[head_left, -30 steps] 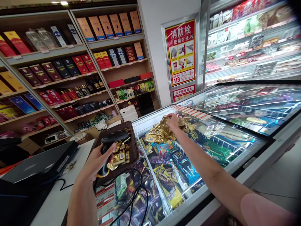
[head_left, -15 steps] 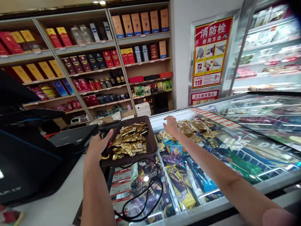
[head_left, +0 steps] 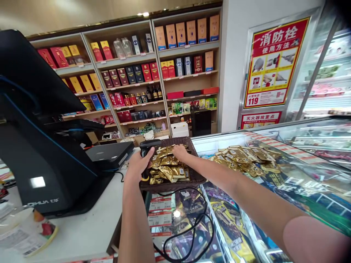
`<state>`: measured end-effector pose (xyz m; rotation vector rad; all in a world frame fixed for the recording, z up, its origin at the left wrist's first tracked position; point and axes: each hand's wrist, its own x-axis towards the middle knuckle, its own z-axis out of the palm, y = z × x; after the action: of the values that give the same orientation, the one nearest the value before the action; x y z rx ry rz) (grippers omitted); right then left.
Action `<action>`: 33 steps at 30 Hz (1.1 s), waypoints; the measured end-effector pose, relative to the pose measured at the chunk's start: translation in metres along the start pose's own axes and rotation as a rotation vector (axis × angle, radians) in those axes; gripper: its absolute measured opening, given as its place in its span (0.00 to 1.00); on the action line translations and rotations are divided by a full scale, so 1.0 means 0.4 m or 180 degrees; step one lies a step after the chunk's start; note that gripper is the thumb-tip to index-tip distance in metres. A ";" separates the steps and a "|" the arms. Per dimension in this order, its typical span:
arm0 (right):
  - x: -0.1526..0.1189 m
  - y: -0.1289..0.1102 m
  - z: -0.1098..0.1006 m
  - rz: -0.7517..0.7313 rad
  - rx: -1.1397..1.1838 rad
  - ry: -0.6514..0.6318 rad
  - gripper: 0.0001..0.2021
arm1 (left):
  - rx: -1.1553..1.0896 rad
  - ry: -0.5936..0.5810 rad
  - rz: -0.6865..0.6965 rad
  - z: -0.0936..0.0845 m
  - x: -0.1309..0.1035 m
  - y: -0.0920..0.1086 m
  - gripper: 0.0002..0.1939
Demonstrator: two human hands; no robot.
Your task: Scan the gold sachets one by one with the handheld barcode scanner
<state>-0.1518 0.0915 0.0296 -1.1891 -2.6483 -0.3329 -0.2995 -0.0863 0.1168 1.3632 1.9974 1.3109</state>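
My left hand point(head_left: 136, 166) is wrapped around the handle of a black barcode scanner point(head_left: 151, 143), which has a yellow piece near its base. Beside it, a dark brown woven basket point(head_left: 199, 178) holds a heap of gold foil packets point(head_left: 168, 171). Over the far part of that heap, my right hand point(head_left: 180, 151) has its fingers curled down on a gold packet; its fingertips are partly hidden. A second pile of gold packets point(head_left: 242, 157) lies on the freezer's glass top, right of the basket.
A black point-of-sale terminal point(head_left: 46, 157) stands on the white counter point(head_left: 90, 223) at left, near a plastic tub point(head_left: 26, 232). The scanner's black cable point(head_left: 204, 215) loops over the glass freezer top. Shelves of boxed goods point(head_left: 142, 73) line the back wall.
My right hand has moved left from beside the packet pile on the glass to the heap in the basket. My left hand still grips the scanner. The view has shifted left.
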 end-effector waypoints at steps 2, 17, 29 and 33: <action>-0.014 0.005 -0.010 -0.0098 -0.0078 -0.0020 0.13 | -0.0087 -0.0010 -0.0029 0.001 -0.002 0.003 0.27; -0.138 0.070 -0.044 -0.1051 0.2026 -0.0722 0.29 | 0.0113 -0.0168 0.0160 0.026 -0.008 0.020 0.27; -0.294 0.090 -0.124 0.0111 0.2523 -0.0197 0.15 | 0.0210 -0.0257 0.0202 0.046 -0.023 0.059 0.28; -0.361 0.215 -0.149 0.1134 0.2819 0.0460 0.13 | 0.0344 -0.0504 0.0411 0.097 -0.057 0.106 0.28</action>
<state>0.0129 0.0281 0.0544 -1.1859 -1.9911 0.7092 -0.2392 -0.0837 0.1302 1.6168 1.9252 1.1228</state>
